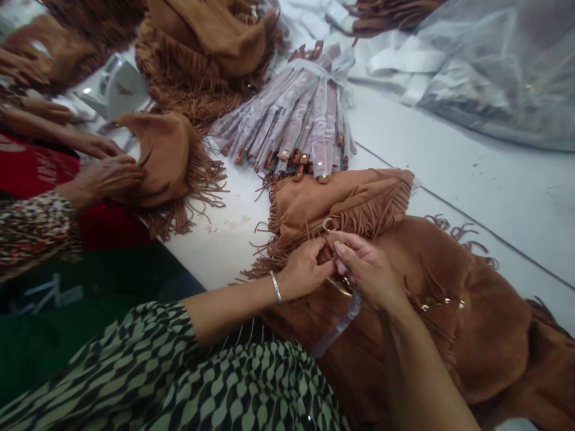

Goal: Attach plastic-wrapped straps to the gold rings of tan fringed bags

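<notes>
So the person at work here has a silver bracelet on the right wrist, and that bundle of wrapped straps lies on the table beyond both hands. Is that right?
Not quite: the silver bracelet is on the wrist of the left hand, not the right hand, as the head view shows. The bundle of wrapped straps does lie on the table beyond both.

The hands point(375, 272) partly hide the strap point(339, 326), so we cannot tell whether it meets the ring point(326, 224). The right edge cuts off the plastic bag point(507, 78); we cannot read the lettering point(53, 172) on the red cloth point(22, 179).
</notes>
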Demonstrator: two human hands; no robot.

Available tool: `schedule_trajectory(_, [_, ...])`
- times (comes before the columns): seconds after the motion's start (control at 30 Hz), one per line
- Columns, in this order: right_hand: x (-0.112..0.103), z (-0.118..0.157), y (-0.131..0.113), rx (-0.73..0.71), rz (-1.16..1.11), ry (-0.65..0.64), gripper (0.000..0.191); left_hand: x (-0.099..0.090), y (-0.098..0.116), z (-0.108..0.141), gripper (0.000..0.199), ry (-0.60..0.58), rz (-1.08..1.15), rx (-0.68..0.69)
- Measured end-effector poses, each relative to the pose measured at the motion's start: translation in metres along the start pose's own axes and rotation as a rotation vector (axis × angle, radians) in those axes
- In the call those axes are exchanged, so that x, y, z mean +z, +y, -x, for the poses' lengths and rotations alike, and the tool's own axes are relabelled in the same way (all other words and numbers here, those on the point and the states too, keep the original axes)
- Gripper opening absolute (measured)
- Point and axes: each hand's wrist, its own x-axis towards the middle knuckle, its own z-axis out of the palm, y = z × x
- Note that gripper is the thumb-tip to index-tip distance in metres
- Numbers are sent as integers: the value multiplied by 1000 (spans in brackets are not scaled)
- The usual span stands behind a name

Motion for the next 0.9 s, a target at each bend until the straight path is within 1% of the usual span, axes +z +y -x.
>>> schedule_trajectory(0.07, [-3, -6, 1, 23, -54, 79, 43, 2, 3, 8, 17, 25, -77, 13])
schedule_trajectory(0.13, [-7, -5, 4, 56, -84, 135, 38, 2, 3, 12, 20, 22, -136, 52])
schedule_trajectory(0.27, [-14, 11, 12, 81, -69, 141, 34, 2, 0, 16, 32, -4, -183, 119])
schedule_trajectory(0.43, [-19, 29, 19, 92, -50, 177, 36, 4, -1, 21, 33, -39, -251, 162])
schedule_trajectory(0.57, [-23, 37, 20, 129, -68, 159, 37, 3, 2, 23, 39, -84, -284, 196])
schedule_trajectory(0.7, [-24, 44, 23, 159, -89, 146, 34, 4, 4, 24, 43, -53, -235, 193])
schedule_trajectory(0.83, [-24, 49, 28, 195, -120, 154, 36, 6, 5, 21, 34, -55, -213, 141])
schedule_trajectory(0.9, [-22, 52, 28, 161, -140, 180, 34, 7, 4, 19, 32, -43, -219, 94])
